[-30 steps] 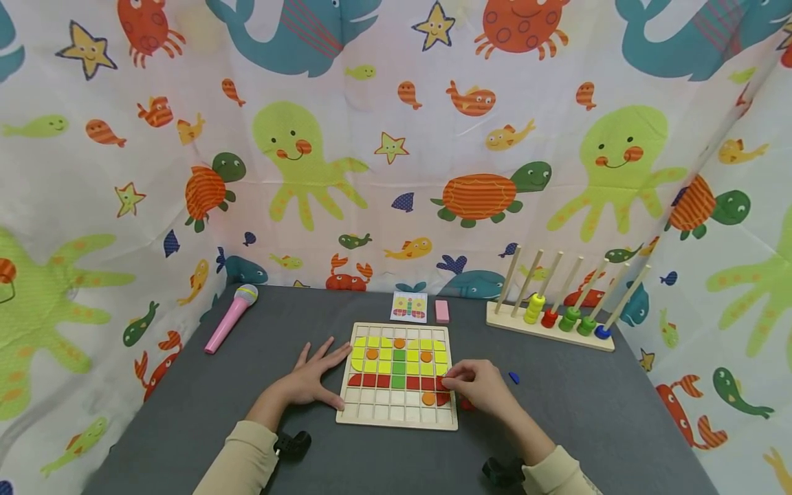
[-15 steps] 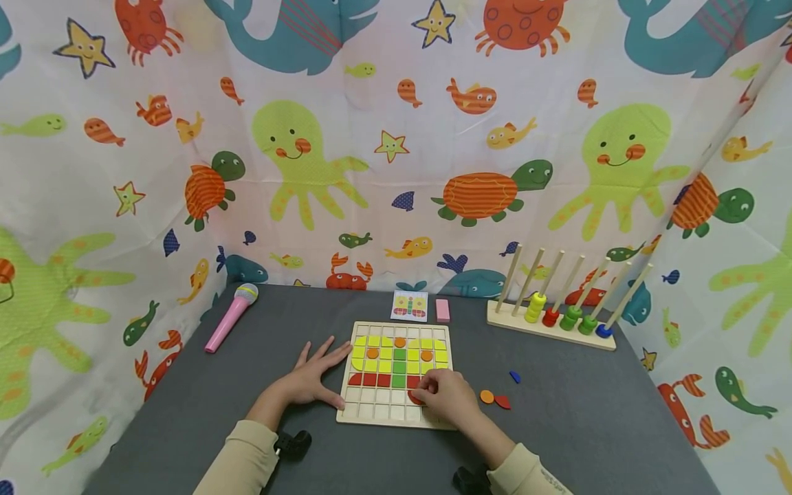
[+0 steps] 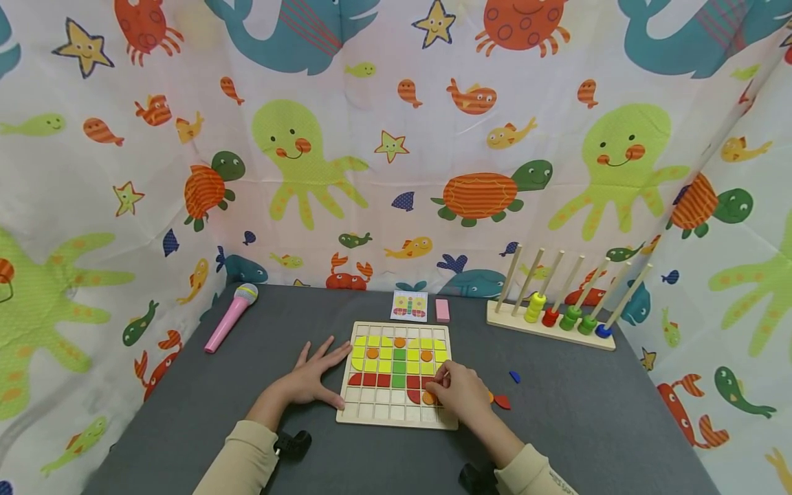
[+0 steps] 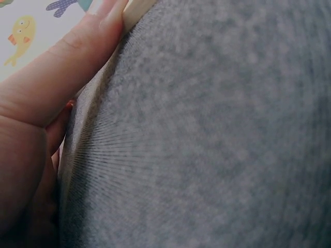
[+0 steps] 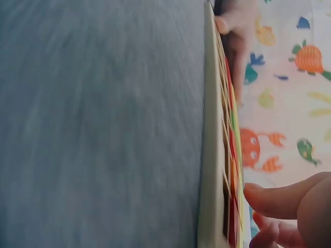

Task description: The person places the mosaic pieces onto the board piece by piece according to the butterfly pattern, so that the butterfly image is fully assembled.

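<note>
A wooden grid board (image 3: pixel 377 416) lies on the table, holding yellow, green, red and orange flat pieces. My left hand (image 3: pixel 307 379) rests along its left edge with spread fingers; the thumb touches the lower left corner. My right hand (image 3: pixel 460 393) is over the board's right side, fingers bent, tips beside an orange disc (image 3: pixel 428 398). A red rounded piece (image 3: pixel 414 396) lies just left of that disc. In the right wrist view the thumb (image 5: pixel 274 200) is close to the board's surface; whether anything is pinched is hidden.
Right of the board lie a red piece (image 3: pixel 502 402), a partly covered orange piece (image 3: pixel 491 397) and a blue piece (image 3: pixel 515 377). Behind it are a pattern card (image 3: pixel 409 306) and pink block (image 3: pixel 442 311). A peg counting stand (image 3: pixel 551 328) and pink toy microphone (image 3: pixel 231 318) stand farther out.
My right hand went left across the board, leaving the red rounded piece left of the orange disc, then shifted slightly back right to the disc. My left hand stays put.
</note>
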`<state>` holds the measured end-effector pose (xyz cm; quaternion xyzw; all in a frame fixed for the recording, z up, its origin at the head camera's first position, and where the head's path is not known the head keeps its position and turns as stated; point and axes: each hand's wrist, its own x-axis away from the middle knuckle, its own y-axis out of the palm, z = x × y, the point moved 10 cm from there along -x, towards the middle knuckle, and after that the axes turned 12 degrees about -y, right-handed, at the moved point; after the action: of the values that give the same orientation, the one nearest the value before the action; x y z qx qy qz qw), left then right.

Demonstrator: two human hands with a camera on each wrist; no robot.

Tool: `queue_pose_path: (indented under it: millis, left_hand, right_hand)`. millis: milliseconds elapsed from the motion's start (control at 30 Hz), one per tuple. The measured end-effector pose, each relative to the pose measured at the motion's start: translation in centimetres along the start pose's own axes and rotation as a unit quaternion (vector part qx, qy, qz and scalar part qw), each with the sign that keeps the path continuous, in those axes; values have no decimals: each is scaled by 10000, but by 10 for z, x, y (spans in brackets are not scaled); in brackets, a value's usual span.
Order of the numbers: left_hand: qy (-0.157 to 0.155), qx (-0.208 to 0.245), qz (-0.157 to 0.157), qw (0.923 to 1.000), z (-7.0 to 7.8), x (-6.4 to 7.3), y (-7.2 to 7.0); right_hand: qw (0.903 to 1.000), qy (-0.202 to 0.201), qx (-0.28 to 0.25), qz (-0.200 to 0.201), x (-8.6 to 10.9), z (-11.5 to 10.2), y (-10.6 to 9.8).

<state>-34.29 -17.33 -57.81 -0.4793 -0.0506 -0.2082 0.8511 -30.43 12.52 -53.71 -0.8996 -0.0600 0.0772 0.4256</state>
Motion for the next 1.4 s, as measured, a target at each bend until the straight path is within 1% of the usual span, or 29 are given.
queue_pose_path:
  millis: [167, 267, 333, 433, 533, 633, 800, 967, 1100, 1200, 1400]
  left_hand:
    - [-16, -35, 19, 10000, -2, 0, 1]
    - [-32, -20, -4, 10000, -2, 1, 1]
    - [22, 39, -5, 10000, -1, 1, 1]
    - [89, 88, -10, 9999, 1, 1, 0]
    - [104, 71, -7, 9999, 1, 1, 0]
    - [81, 46, -12, 10000, 1, 0, 1]
    - [68, 42, -11, 10000, 0, 0, 1]
    - [61, 35, -3, 10000, 0, 0, 1]
    - [84, 3, 24, 10000, 0, -1, 0]
    - [93, 42, 55, 9999, 0, 0, 0]
    - [146, 74, 70, 9998, 0, 0, -1]
  right_hand:
    - [9995, 123, 178, 232, 3, 22, -27]
    - [9987, 224, 322, 330, 5, 41, -46]
    - [9979, 271, 417, 403, 8, 55, -59]
    - [9970, 252, 506, 530, 13, 73, -79]
    - [9956, 259, 640, 627, 19, 91, -93]
    - [9942, 353, 813, 608, 24, 107, -101]
    - [9938, 524, 899, 402, 25, 126, -100]
    - [9939, 399, 986, 304, 21, 128, -98]
    - [9944, 190, 1027, 177, 17, 120, -95]
    - [9962, 130, 854, 97, 16, 113, -92]
    - [9995, -173, 258, 33, 10, 94, -84]
